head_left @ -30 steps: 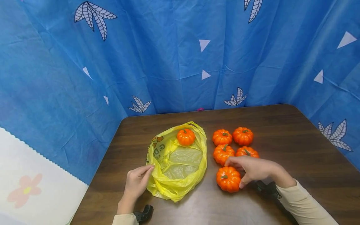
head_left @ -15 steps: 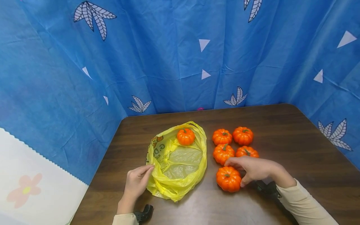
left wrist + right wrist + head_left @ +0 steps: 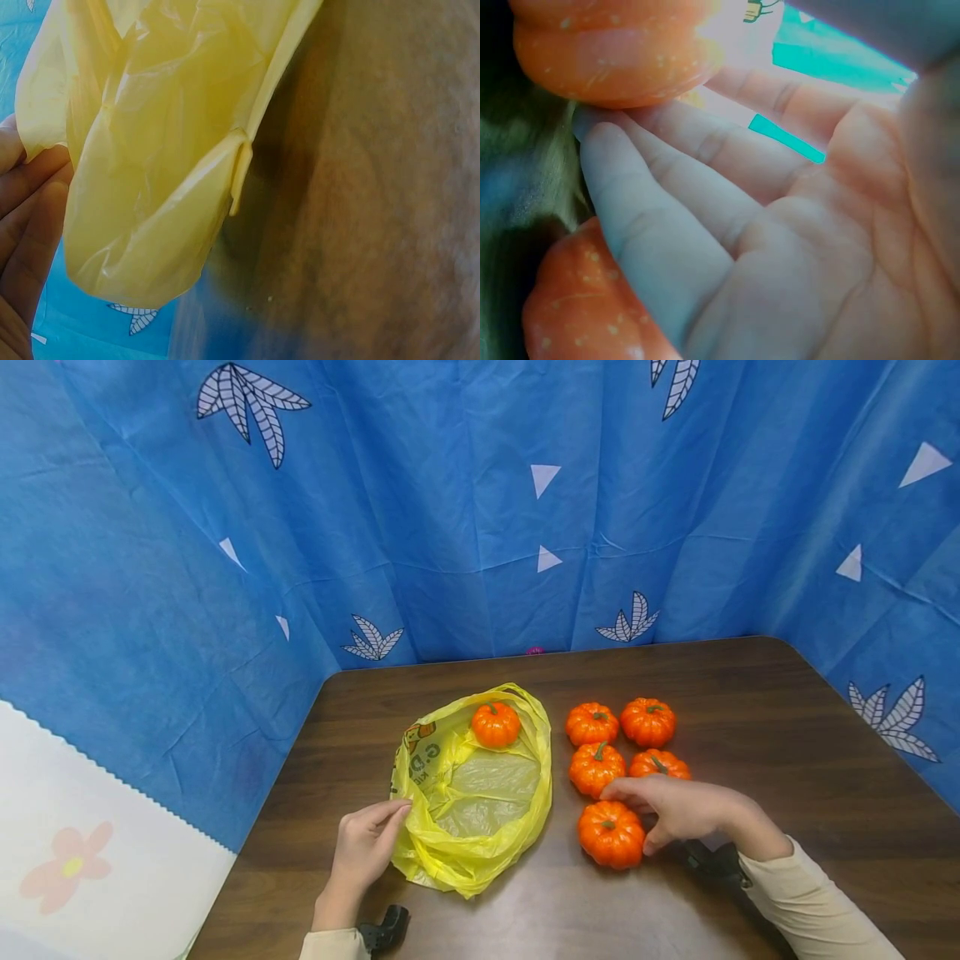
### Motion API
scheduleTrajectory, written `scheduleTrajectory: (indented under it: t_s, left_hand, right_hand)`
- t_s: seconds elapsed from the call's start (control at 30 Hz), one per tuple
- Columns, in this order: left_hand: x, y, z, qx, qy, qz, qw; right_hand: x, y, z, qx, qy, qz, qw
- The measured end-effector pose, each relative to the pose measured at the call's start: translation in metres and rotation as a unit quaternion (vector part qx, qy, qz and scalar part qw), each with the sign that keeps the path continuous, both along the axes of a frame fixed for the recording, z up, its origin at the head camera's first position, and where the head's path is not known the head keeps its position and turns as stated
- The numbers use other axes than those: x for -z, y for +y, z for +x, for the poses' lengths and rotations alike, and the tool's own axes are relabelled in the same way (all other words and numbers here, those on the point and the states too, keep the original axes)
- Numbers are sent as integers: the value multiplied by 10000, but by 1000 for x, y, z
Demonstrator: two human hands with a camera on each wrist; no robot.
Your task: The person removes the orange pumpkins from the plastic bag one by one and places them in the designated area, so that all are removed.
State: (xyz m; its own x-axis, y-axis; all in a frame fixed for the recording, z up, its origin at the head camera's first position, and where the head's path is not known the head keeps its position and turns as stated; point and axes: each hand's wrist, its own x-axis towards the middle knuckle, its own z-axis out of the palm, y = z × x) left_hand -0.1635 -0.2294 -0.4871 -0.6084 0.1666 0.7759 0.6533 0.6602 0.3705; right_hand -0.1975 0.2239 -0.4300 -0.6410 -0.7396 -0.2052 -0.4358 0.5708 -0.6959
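My left hand (image 3: 362, 847) pinches the near-left rim of a yellow plastic bag (image 3: 472, 864), which lies with its mouth spread wide. The left wrist view shows the fingers (image 3: 37, 247) at the thin film of the bag. Inside the bag, at its far end, sits a small orange pumpkin (image 3: 496, 725). My right hand (image 3: 678, 810) reaches beside the nearest pumpkin (image 3: 611, 835), thumb and fingertips right at its side. From the right wrist, the fingers look nearly straight, their tips close under an orange pumpkin (image 3: 615, 52), with another pumpkin (image 3: 592, 300) behind them.
Several more pumpkins stand beyond the right hand: one at back left (image 3: 592, 725), one at back right (image 3: 648, 722), a middle pumpkin (image 3: 597, 768) and a pumpkin partly hidden by the hand (image 3: 660, 764). Blue curtains (image 3: 480, 510) hang behind the dark wooden table (image 3: 750, 710).
The nearest pumpkin has turned in place, its green stem shifting right and slightly up. My right hand has barely moved, and the left hand and bag have stayed put.
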Motion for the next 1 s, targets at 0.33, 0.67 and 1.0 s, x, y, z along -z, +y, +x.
scheduleTrajectory:
  t_s: [0.33, 0.67, 1.0]
  left_hand:
    - [0, 0, 0, 57, 24, 23, 10000]
    - [1, 0, 0, 49, -31, 48, 10000]
    - [1, 0, 0, 67, -56, 53, 9999]
  right_hand:
    - [-1, 2, 1, 34, -262, -179, 9995]
    - [-1, 6, 0, -56, -580, -455, 9973]
    - [-11, 12, 1, 27, 65, -453, 9989]
